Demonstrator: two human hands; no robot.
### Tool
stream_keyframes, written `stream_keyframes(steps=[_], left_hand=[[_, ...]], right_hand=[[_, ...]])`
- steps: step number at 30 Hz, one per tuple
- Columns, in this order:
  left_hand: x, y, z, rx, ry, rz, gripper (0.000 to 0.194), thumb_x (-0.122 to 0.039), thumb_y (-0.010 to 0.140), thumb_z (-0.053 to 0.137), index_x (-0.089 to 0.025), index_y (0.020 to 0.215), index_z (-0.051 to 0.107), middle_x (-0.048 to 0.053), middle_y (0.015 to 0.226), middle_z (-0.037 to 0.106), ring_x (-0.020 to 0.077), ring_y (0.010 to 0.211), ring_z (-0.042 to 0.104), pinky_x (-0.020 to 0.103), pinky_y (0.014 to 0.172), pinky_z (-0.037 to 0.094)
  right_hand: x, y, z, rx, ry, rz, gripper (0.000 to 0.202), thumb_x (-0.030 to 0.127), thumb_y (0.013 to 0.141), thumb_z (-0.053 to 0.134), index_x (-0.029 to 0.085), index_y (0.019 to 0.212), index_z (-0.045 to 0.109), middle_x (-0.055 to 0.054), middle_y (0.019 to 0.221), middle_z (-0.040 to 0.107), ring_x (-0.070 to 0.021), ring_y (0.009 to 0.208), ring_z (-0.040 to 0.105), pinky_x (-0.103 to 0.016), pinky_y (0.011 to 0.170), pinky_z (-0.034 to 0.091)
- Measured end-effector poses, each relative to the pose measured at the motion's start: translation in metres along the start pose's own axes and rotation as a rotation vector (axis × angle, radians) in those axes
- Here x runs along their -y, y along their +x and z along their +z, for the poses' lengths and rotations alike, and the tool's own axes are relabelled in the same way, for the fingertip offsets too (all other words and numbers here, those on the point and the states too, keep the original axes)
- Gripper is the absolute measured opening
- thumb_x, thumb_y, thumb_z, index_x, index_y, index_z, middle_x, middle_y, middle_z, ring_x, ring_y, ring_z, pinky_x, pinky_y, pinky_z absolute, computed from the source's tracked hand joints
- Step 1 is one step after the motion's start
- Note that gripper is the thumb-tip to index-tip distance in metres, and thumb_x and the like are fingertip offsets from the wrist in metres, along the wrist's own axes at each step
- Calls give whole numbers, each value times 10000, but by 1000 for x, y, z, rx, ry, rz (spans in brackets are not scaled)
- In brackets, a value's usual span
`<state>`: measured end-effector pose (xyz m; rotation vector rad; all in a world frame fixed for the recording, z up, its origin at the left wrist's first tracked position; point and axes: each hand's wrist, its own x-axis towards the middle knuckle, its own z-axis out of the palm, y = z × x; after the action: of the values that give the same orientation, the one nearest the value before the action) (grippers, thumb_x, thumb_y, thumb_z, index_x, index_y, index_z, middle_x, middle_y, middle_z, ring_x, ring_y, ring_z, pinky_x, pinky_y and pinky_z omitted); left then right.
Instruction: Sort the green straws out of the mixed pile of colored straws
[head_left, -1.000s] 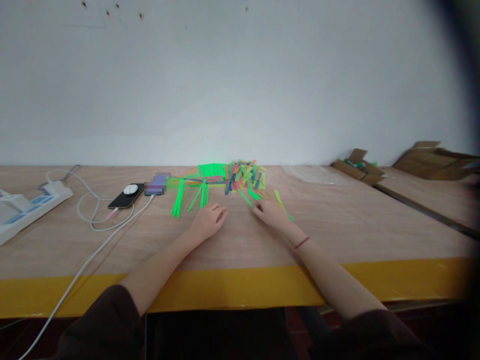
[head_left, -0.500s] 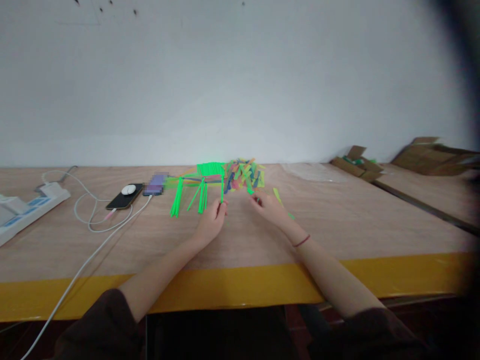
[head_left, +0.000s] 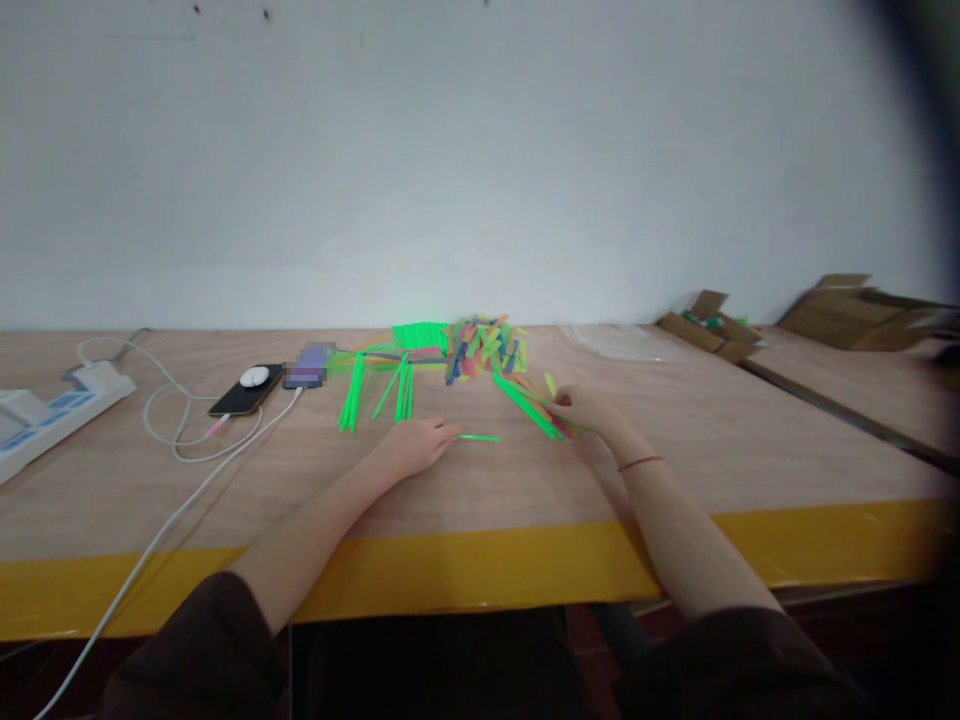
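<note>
My left hand (head_left: 418, 446) rests low over the table, its fingers closed on one end of a thin green stick (head_left: 480, 438) that points right and lies nearly level. To the right, my right hand (head_left: 589, 408) is closed in a pinch at some coloured strips; which strip its fingertips hold is too small to make out. Just left of it a slanting row of green sticks (head_left: 525, 407) lies on the table. Behind sits a heap of multicoloured strips (head_left: 487, 348). Left of the heap is a neat stack of green sticks (head_left: 418, 337).
Small fans of green sticks (head_left: 351, 395) lie left of centre. A black phone (head_left: 241, 392) with white earbuds case (head_left: 255, 377), another phone (head_left: 310, 367), cables and a power strip (head_left: 64, 420) occupy the left. Cardboard boxes (head_left: 851, 312) and clear plastic (head_left: 622, 343) are at the back right.
My left hand has moved down, and its green stick has turned from upright to level. My right hand has shifted right, uncovering the slanting row of green sticks.
</note>
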<state>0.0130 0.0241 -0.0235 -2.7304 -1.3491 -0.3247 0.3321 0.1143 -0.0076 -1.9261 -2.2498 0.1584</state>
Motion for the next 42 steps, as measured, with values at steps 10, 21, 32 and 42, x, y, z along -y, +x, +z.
stream_keyframes(steps=[10, 21, 32, 42], left_hand=[[-3, 0, -4, -39, 54, 67, 367, -213, 966, 366, -201, 1265, 579, 70, 1022, 638, 166, 862, 640, 262, 744, 513], [-6, -2, -12, -142, 92, -160, 403, -239, 993, 310, -251, 1338, 519, 79, 1054, 626, 173, 835, 644, 257, 668, 518], [-11, -4, -14, -169, 127, -131, 451, -202, 973, 362, -286, 1410, 433, 62, 1097, 650, 167, 831, 666, 241, 662, 524], [-13, -3, -12, -193, 78, -165, 372, -219, 995, 337, -223, 1324, 511, 85, 1094, 672, 185, 863, 680, 265, 691, 533]], right_hand=[[3, -2, -10, -5, 38, -52, 172, 214, 786, 555, 139, 711, 691, -80, 714, 692, -173, 643, 598, -251, 550, 354], [89, -31, 0, -155, 407, -371, 184, 204, 870, 408, 174, 815, 581, -25, 684, 611, -157, 646, 543, -259, 616, 392], [110, -45, 4, -113, 417, -412, 273, 230, 897, 431, 189, 672, 579, -23, 629, 611, -158, 638, 568, -269, 613, 382], [116, -48, 11, -189, 375, -478, 203, 197, 891, 445, 178, 840, 641, -41, 730, 667, -164, 683, 590, -266, 648, 400]])
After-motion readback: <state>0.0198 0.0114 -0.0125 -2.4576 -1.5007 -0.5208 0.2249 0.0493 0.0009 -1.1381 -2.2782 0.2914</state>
